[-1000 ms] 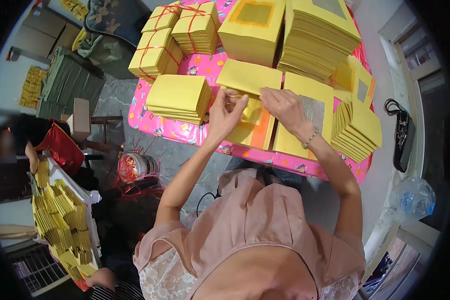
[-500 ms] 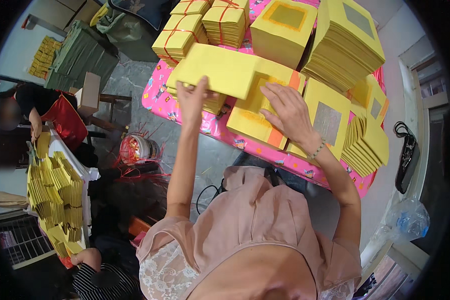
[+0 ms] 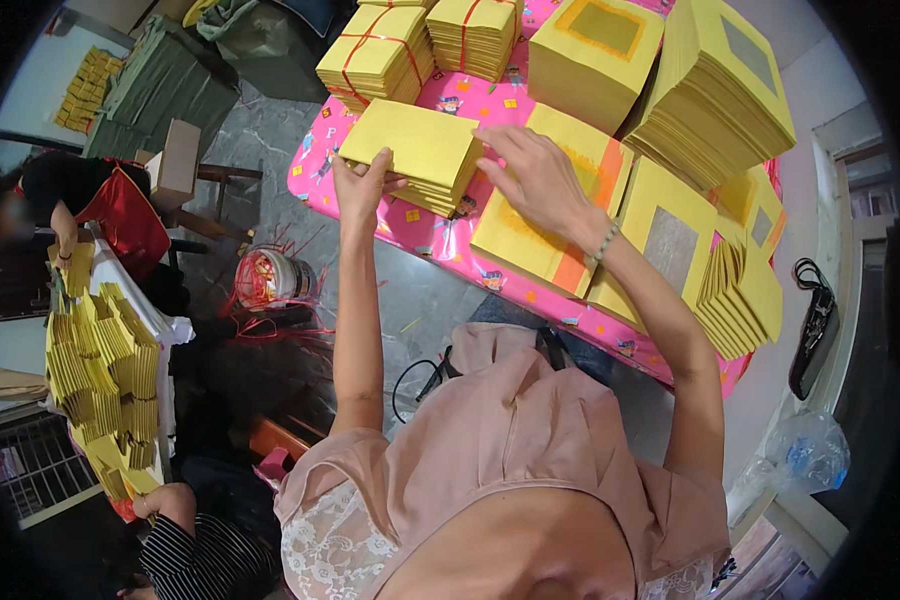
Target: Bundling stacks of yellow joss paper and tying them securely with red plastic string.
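A small stack of folded yellow paper sheets (image 3: 410, 140) lies on the pink patterned tablecloth (image 3: 425, 232). At its near left corner is my left hand (image 3: 360, 190), thumb at the top edge and fingers along the side, gripping that edge. My right hand (image 3: 542, 178) reaches to the stack's right end, its fingers stretched out and apart, holding nothing. Beneath the right wrist lies a flat pile of yellow paper (image 3: 530, 245) with an orange band and an orange-edged panel. Another yellow pile with a silver square (image 3: 670, 240) sits just right of it.
Yellow bundles tied with red string (image 3: 375, 55) stand at the far left of the table. Tall yellow paper stacks (image 3: 715, 100) rise at the back right. Fanned folded sheets (image 3: 727, 305) lie at the right. Left, a person in a red apron (image 3: 130, 220) works at another table.
The top folded yellow piece has come down and left onto the small stack, now lined up with it. My left hand moved slightly left; my right hand shifted left to the stack's end.
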Motion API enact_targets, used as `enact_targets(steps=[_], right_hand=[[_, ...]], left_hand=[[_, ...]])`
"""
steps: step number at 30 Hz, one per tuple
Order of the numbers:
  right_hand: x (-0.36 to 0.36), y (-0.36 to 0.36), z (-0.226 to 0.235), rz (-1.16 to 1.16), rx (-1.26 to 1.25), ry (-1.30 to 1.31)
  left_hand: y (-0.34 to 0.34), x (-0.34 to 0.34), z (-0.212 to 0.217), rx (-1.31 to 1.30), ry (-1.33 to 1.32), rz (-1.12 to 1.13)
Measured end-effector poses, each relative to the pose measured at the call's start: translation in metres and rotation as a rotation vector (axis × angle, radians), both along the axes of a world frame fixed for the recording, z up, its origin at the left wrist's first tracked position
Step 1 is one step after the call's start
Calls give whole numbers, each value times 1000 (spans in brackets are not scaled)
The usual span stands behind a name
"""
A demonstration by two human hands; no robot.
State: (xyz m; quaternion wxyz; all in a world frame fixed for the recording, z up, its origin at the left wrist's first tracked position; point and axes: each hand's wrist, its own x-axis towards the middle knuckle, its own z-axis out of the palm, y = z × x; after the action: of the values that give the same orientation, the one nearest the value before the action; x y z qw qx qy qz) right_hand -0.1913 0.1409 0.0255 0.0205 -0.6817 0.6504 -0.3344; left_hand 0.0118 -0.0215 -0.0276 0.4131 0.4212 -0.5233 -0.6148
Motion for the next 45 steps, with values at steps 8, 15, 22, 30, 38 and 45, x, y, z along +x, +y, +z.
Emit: enact_targets(steps=[8,15,22,30,38,45], right_hand=[[16,-71,-36,54,49,-32],[15,-78,-56,38,369,49],[16,-76,-58,30,350,28],[15,-77,-60,30,303,-6],[10,-68,-47,67,258,-68],[-2,-23,-7,6,146,-378]], left_hand=[[3,-3,-8,4,-21,21],[38,-6,-30,-361,-317,365],[46,-15,-49,400,204,262],[24,-16,-43,561,316,160],[26,-25,-30,527,481,112],[60,-30,36,-81,326,6]])
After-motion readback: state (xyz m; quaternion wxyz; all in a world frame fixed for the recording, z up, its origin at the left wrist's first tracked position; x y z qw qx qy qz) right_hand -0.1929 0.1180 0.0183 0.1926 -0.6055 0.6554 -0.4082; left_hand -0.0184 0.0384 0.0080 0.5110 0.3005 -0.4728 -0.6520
